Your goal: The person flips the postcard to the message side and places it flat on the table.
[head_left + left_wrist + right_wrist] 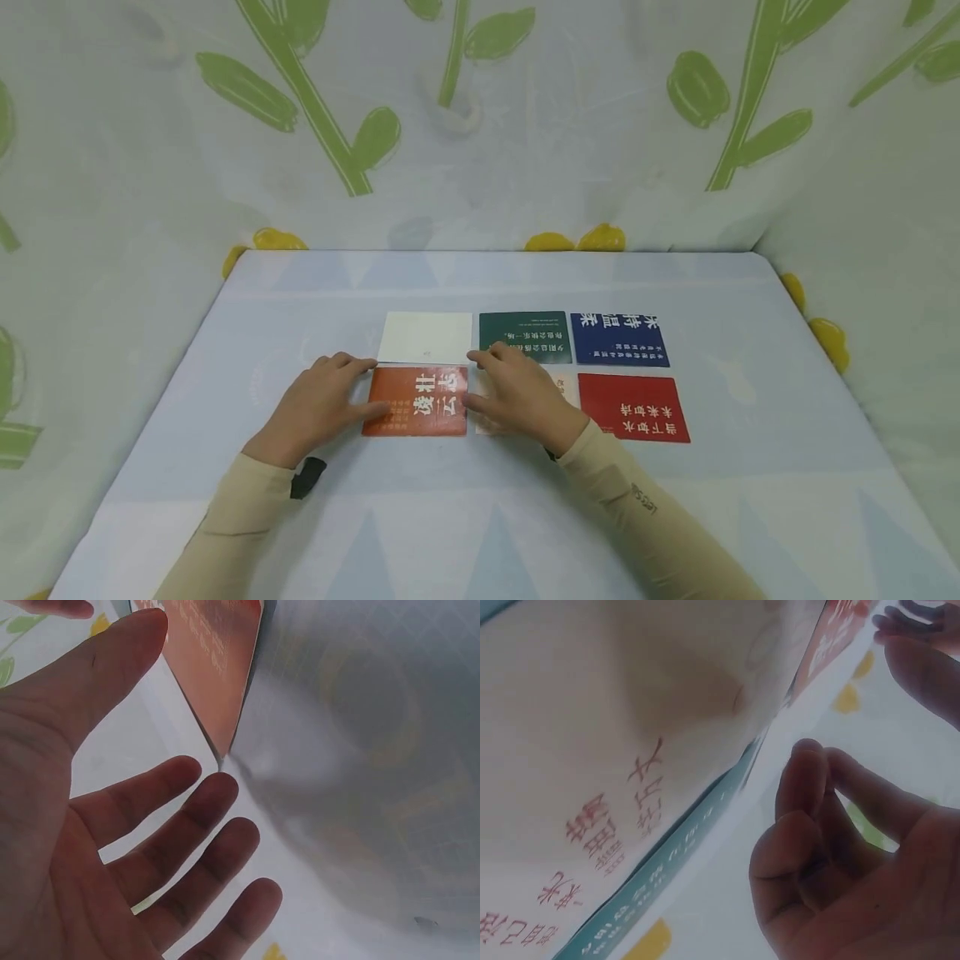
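An orange card (438, 423) with white characters lies flat on the table, below a plain white card (426, 333). My left hand (317, 408) is at the orange card's left side, thumb over its edge and the fingertips near the white card's lower left corner. In the left wrist view its fingers are spread, with the orange card (214, 667) beyond the thumb. My right hand (525, 396) hovers over or rests on a cream card (562, 712), partly hiding it; its thumb tip is at the orange card's right edge and its fingers are loosely bent.
A green card (517, 325) and a navy card (622, 340) continue the upper row to the right. At the right of the lower row lies a red card (633, 407). A leaf-patterned cloth wall (540, 167) rises behind the pale table (420, 525).
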`<state>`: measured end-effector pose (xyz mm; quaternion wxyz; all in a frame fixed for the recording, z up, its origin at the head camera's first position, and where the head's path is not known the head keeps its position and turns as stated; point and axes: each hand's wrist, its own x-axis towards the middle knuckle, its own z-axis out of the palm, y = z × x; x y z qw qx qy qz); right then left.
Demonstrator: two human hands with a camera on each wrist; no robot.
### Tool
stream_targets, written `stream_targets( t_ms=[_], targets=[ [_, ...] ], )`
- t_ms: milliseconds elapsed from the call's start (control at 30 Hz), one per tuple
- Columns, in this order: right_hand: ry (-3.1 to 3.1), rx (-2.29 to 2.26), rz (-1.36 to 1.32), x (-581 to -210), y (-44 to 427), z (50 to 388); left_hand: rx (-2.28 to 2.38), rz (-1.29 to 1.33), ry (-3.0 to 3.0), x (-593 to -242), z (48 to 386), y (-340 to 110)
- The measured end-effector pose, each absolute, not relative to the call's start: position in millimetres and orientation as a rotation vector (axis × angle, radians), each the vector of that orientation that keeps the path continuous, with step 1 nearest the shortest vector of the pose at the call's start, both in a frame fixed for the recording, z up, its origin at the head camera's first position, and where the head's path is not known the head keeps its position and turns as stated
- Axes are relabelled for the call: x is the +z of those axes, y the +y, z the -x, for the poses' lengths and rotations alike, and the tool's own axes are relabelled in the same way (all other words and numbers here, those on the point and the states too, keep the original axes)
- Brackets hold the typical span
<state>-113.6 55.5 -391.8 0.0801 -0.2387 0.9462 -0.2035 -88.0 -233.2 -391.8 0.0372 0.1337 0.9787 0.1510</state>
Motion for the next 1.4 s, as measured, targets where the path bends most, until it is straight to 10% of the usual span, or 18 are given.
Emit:
stream_targets(
  t_ms=[1400],
  targets=[
    [2.818, -0.508, 0.663, -402, 38, 115, 0.438, -0.321, 2.961, -396, 91, -225]
  ],
)
